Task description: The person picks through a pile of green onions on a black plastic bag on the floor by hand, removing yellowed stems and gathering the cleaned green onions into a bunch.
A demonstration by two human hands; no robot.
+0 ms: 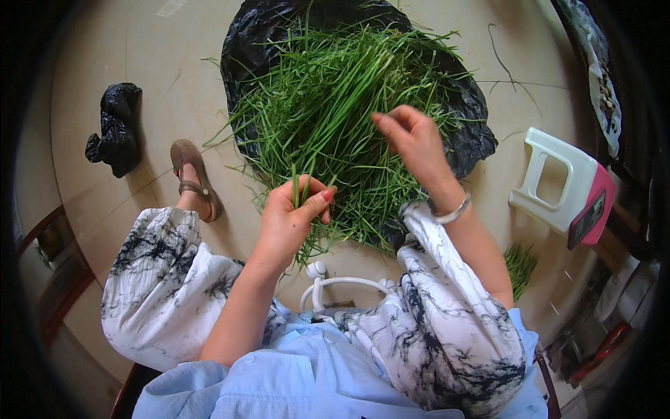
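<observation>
A large heap of long, thin, chive-like green leaves lies on a spread black plastic bag on the floor before me. My left hand pinches a few green stalks between thumb and fingers, over the near left edge of the heap. Their cut-looking ends point up, away from me. Above the right part of the heap hovers my right hand, its thumb and forefinger close together. Whether a leaf is between those fingertips I cannot make out. A silvery bangle circles the right wrist.
On the tiled floor at left lies a crumpled black plastic bag, near my sandalled foot. A white and pink plastic stool stands at right. Beside my right knee is a green bunch. White tubing shows between my legs.
</observation>
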